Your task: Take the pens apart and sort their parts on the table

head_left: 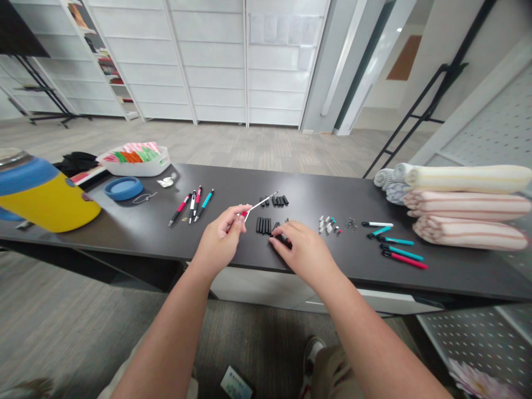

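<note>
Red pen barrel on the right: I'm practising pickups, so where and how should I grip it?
Probably pinch the red barrel across its middle, from above and the near side: its slim body lies flat, with a turquoise barrel close along its far side.

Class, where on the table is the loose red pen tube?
In the head view, the red tube lies right of the right hand, beside a blue tube, in front of the rolled towels.

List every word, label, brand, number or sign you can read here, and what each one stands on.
No text is readable.
Card on the floor: printed marks, too blurred to read.
Pale sheets on the white cabinet: too faint to read.
Pens on the left: any print is too small to make out.
</note>
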The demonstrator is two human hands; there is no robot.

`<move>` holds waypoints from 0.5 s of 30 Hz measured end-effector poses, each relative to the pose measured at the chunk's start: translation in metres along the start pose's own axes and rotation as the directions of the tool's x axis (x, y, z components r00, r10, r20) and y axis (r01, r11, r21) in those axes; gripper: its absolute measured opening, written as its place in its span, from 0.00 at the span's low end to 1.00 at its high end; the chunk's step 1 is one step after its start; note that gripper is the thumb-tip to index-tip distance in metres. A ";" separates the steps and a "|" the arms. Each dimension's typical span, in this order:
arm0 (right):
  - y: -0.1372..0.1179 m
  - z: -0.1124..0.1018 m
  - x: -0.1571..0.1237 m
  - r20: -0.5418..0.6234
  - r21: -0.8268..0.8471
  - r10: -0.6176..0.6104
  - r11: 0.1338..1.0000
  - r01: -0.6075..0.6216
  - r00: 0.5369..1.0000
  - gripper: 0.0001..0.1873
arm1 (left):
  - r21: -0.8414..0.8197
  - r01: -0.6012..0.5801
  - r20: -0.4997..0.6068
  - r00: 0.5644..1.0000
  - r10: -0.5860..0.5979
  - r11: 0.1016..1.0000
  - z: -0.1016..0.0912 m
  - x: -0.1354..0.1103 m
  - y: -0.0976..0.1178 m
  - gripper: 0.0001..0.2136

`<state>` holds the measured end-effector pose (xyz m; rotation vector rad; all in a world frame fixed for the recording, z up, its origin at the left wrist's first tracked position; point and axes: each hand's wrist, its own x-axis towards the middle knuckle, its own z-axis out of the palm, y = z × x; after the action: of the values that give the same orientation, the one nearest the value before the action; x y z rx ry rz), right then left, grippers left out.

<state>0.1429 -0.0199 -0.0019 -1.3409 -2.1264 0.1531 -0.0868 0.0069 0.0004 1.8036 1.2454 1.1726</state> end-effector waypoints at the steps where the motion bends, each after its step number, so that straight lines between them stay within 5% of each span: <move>1: 0.000 0.000 0.000 0.002 -0.003 0.005 1.000 -0.005 1.000 0.02 | 0.003 0.001 -0.002 1.000 -0.001 1.000 0.000 0.000 0.000 0.17; 12: 0.002 0.000 0.002 0.015 0.028 0.043 0.999 -0.044 0.999 0.05 | 0.040 -0.010 0.017 1.000 0.010 0.999 0.000 0.000 0.000 0.18; 15: 0.005 -0.003 0.001 -0.046 0.180 0.197 0.966 -0.186 0.979 0.09 | 0.059 -0.024 0.027 0.999 0.023 0.998 0.000 -0.001 0.000 0.17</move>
<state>0.1481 -0.0169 -0.0010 -1.4241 -1.8813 0.3632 -0.0871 0.0059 0.0005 1.8759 1.2596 1.1323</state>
